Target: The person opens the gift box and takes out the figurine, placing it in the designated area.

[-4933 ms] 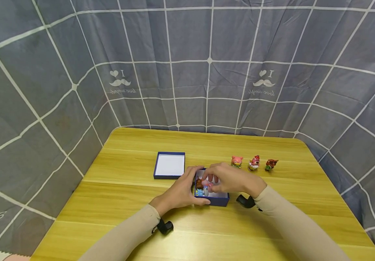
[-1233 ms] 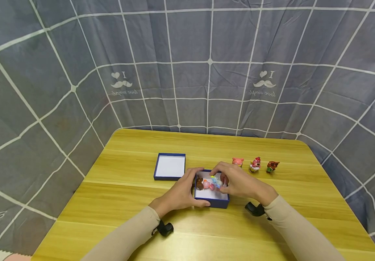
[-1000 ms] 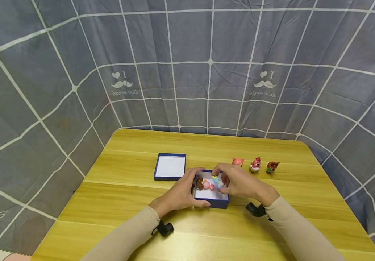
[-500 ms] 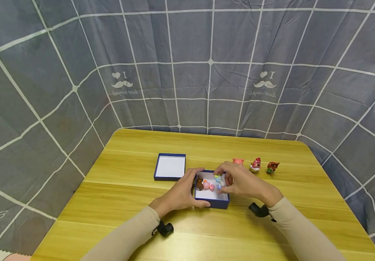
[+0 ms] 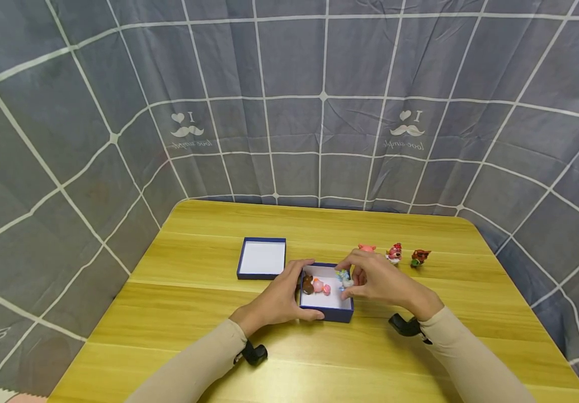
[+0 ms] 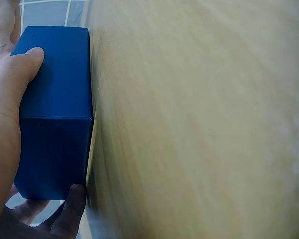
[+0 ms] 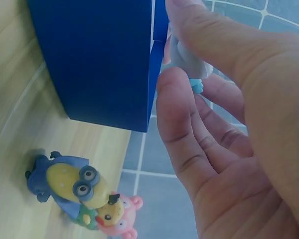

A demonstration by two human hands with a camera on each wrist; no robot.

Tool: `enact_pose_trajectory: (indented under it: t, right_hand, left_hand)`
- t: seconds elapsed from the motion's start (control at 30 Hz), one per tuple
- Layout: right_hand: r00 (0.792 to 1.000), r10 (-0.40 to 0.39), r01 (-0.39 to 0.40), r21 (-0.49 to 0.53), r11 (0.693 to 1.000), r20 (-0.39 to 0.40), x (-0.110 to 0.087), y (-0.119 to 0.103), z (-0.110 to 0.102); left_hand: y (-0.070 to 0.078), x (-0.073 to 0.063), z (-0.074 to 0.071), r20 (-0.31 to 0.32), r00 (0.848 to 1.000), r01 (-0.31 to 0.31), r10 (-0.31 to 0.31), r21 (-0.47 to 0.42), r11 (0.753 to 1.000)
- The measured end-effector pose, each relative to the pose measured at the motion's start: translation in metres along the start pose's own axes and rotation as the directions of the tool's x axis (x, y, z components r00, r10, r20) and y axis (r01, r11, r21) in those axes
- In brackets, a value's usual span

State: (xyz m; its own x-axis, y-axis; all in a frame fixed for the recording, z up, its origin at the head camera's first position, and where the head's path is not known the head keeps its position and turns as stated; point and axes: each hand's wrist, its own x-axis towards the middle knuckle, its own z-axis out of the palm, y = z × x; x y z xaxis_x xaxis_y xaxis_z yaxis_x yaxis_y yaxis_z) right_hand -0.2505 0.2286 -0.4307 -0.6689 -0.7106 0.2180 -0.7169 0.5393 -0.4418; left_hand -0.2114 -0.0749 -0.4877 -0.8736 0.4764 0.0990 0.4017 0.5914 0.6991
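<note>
My left hand (image 5: 280, 292) grips the left end of an open blue box (image 5: 326, 314), its thumb along the near wall and its fingers round the far side. Inside, at the left, lie a brown figurine (image 5: 307, 284) and a pink figurine (image 5: 321, 286). At the box's right end my right hand (image 5: 377, 282) pinches a small blue-and-grey figurine (image 5: 343, 277) between thumb and fingertips. In the right wrist view its grey part (image 7: 187, 60) shows between thumb and forefinger, by the box rim; the rest is mostly hidden.
An upturned blue lid (image 5: 262, 277) with a white inside lies left of the box. Behind the right hand stand a pink figurine (image 5: 367, 247), a red-capped figurine (image 5: 394, 253) and a brown-and-green figurine (image 5: 420, 257). The right wrist view also shows a yellow-and-blue goggled figurine (image 7: 70, 179).
The blue-and-grey figurine, earlier at the box's left front, has moved to the right end with my right hand. The pink one now lies beside the brown. My left hand stays on the box.
</note>
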Motion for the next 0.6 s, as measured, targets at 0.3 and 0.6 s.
enact_pose_trajectory:
  t: [0.3,0.6]
  right_hand:
    - [0.999,0.046,-0.047,0.030,0.998,0.005,-0.005,0.005,-0.002]
    - [0.997,0.077,-0.076,0.073,0.994,-0.016,-0.013,0.009,-0.004]
  left_hand:
    - [0.000,0.001,0.001,-0.002,1.000,0.003,-0.003,0.005,1.000]
    - [-0.001,0.001,0.001,-0.001,1.000,-0.003,0.003,0.003,1.000]
